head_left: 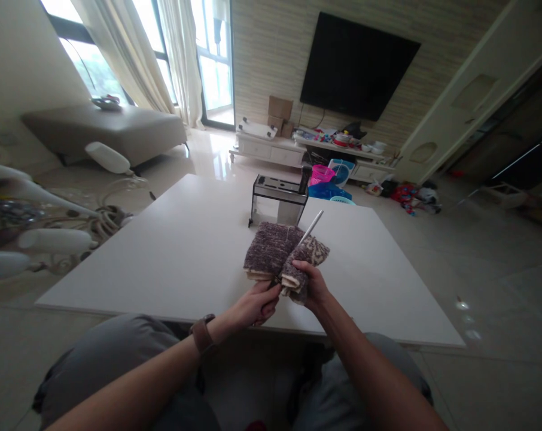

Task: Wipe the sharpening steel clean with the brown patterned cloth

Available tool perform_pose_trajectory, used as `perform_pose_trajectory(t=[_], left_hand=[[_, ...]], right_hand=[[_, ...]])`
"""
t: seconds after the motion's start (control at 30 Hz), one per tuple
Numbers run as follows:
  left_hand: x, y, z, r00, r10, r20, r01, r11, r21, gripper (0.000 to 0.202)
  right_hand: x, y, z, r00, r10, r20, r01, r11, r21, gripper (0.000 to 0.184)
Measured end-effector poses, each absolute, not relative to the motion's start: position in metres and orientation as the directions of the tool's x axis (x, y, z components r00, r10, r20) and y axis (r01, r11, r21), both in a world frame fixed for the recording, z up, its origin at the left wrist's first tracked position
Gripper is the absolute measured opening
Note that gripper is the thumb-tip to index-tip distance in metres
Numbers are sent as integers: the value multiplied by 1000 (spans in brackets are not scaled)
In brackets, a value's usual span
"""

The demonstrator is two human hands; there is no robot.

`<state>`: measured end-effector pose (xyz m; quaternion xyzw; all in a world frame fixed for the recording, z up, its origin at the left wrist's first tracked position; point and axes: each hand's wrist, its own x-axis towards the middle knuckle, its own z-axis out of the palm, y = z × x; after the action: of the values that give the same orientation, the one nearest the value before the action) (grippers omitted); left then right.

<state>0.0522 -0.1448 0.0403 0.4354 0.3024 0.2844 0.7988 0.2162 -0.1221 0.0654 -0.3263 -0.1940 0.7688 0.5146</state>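
A knife's silvery blade [312, 226] slants up and away from me over the near part of the white table. Its handle end is closed in my left hand [259, 303], which wears a brown-strapped watch. Wrapped about the blade is part of a folded, brownish-purple cloth [271, 246] with a pale patterned side. My right hand [313, 282] grips that cloth around the blade, thumb on top. The rest of the cloth spreads to the left, and the lower blade is hidden in it. Just beyond stands a knife block [279, 206] with see-through sides and one black handle [305, 178] at its right end.
The white table [163, 257] lies before my knees. A chandelier with white shades [55, 240] is at the left. Behind the table are a pink basket [321, 173], a blue stool-like item [329, 191], a cluttered low cabinet [293, 157] and a wall television [358, 66].
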Motion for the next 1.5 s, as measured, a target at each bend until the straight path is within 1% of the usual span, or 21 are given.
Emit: perform_pose_trajectory(t=[0.1,0.23,0.4,0.57,0.73,0.93,1.0,1.13,1.2,1.33,1.5], left_hand=[[47,-145,35,643,729,-233,-127,402,907,46],[45,-149,30,627,736,-257,-22,346,938,43],[53,-152,26,615,727,-304,98,312,945,39],[66,-138,21,609,733,-305,115,298,947,39],[71,-130,17,553,775,-306,57,331,942,40],[74,-130,17,506,801,-320,66,334,940,41],[74,-128,21,506,808,-302,111,286,952,40],[73,-124,33,533,823,-195,234,78,969,39],[71,-126,36,555,813,-176,280,16,960,39],[64,-138,34,561,816,-140,310,-50,949,39],[56,-149,29,533,843,-80,308,-105,946,38]], right_hand=[[215,-127,64,-253,895,-367,-595,-443,-670,20],[215,-134,54,-185,896,-403,-574,-431,-696,25],[219,-131,42,-94,886,-455,-548,-427,-719,32],[224,-115,36,50,887,-458,-544,-361,-758,33],[226,-111,28,81,877,-474,-565,-351,-746,33],[218,-105,33,158,885,-439,-520,-303,-798,30],[225,-96,40,195,883,-427,-512,-280,-812,29],[253,-83,56,313,862,-398,-552,-176,-815,23],[265,-84,62,338,854,-396,-570,-149,-808,21],[263,-97,71,332,849,-410,-598,-147,-788,20],[237,-119,75,277,882,-381,-603,-149,-784,22]])
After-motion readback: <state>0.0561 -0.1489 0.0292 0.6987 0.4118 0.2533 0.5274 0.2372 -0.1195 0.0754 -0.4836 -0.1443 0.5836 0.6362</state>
